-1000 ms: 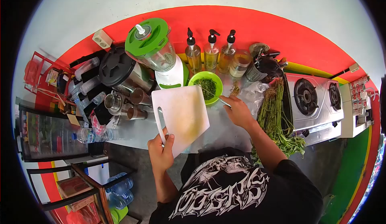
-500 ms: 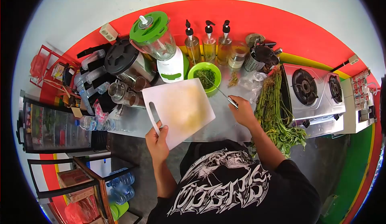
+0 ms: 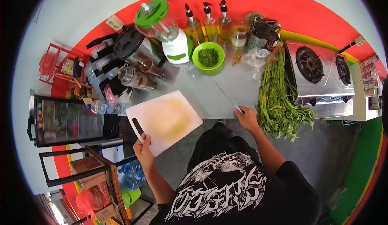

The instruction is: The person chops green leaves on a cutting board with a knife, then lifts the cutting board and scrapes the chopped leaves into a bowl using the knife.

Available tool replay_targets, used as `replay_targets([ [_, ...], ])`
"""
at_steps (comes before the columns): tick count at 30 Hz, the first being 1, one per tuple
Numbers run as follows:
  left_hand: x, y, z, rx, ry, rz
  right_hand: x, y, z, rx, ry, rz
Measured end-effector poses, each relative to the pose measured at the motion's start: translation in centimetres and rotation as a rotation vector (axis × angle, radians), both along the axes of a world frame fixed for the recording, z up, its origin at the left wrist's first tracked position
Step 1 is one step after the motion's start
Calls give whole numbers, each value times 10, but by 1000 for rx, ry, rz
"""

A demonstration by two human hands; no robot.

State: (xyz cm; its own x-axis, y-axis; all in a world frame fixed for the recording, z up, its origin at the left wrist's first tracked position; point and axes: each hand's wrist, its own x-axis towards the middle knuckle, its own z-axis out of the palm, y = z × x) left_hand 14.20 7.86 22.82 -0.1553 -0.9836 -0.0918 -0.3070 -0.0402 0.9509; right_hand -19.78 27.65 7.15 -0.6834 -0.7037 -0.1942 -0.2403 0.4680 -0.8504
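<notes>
My left hand (image 3: 144, 148) grips a white cutting board (image 3: 165, 120) by its handle end, with the thumb on top. The board bears a yellow-green stain and lies over the counter's front edge; whether it rests there I cannot tell. In my right hand (image 3: 247, 119) is a knife (image 3: 227, 97), its thin blade pointing away to the upper left over the steel counter. Beyond the blade stands a bright green bowl (image 3: 208, 68) holding chopped green leaves (image 3: 208, 57). A big bunch of leafy green stalks (image 3: 276, 95) lies just right of my right hand.
A blender (image 3: 176, 47), several pump bottles (image 3: 210, 28) and a utensil holder (image 3: 258, 39) line the wall. A gas stove (image 3: 323, 73) is on the right. Metal cups (image 3: 137, 79) and a plastic bottle (image 3: 106, 107) stand left; a plastic bag (image 3: 255, 60) lies near the stalks.
The cutting board has moved away from the bowl, down and left, with my left hand. My right hand has drawn the knife back from the bowl toward me.
</notes>
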Motion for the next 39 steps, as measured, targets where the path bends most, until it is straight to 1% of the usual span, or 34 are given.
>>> replay_targets([
  [4, 38, 6, -9, 45, 43, 102, 34, -1, -33, 78, -2, 82],
  [6, 55, 6, -14, 64, 76, 194, 55, -5, -48, -57, 119, 158],
  [7, 64, 4, -20, 69, 74, 190, 64, -7, -52, -52, 117, 154],
  [9, 79, -5, -31, 76, 90, 224, 78, -13, -60, -54, 126, 312],
  [10, 82, -9, -29, 73, 62, 214, 87, -15, -65, -105, 204, 311],
  [11, 90, -14, -33, 86, 65, 212, 92, -14, -68, -91, 207, 309],
  [13, 97, -25, -39, 126, 151, 201, 95, -16, -69, 56, 194, 355],
  [14, 101, -27, -43, 127, 151, 230, 99, -16, -72, 85, 200, 309],
  [15, 106, -33, -44, 124, 147, 200, 101, -15, -69, 104, 198, 321],
  [17, 107, -33, -49, 126, 216, 191, 99, -15, -61, 106, 225, 261],
  [19, 115, -36, -67, 116, 222, 211, 93, -13, -59, 112, 249, 231],
  [20, 119, -38, -76, 100, 215, 224, 87, -11, -61, 47, 296, 196],
  [21, 115, -37, -75, 103, 220, 225, 84, -8, -61, -18, 338, 160],
  [22, 109, -37, -75, 112, 246, 244, 83, -5, -63, -15, 341, 160],
  [24, 99, -35, -72, 130, 295, 284, 81, -2, -63, 44, 301, 137],
  [25, 98, -35, -70, 132, 265, 316, 82, -3, -62, 42, 302, 139],
  [27, 101, -35, -72, 154, 333, 353, 89, -11, -62, -71, 303, 108],
  [28, 104, -36, -70, 150, 319, 367, 94, -17, -60, -48, 237, 119],
  [33, 123, -32, -70, 121, 289, 417, 131, -55, -78, -73, 39, 293],
  [35, 123, -26, -60, 107, 269, 422, 150, -74, -81, -72, -47, 346],
  [37, 126, -21, -55, 80, 233, 518, 167, -89, -77, -72, -218, 413],
  [38, 128, -17, -50, 107, 253, 520, 176, -96, -79, -143, -217, 417],
  [39, 134, -15, -49, 115, 228, 513, 183, -101, -77, -86, -275, 444],
])
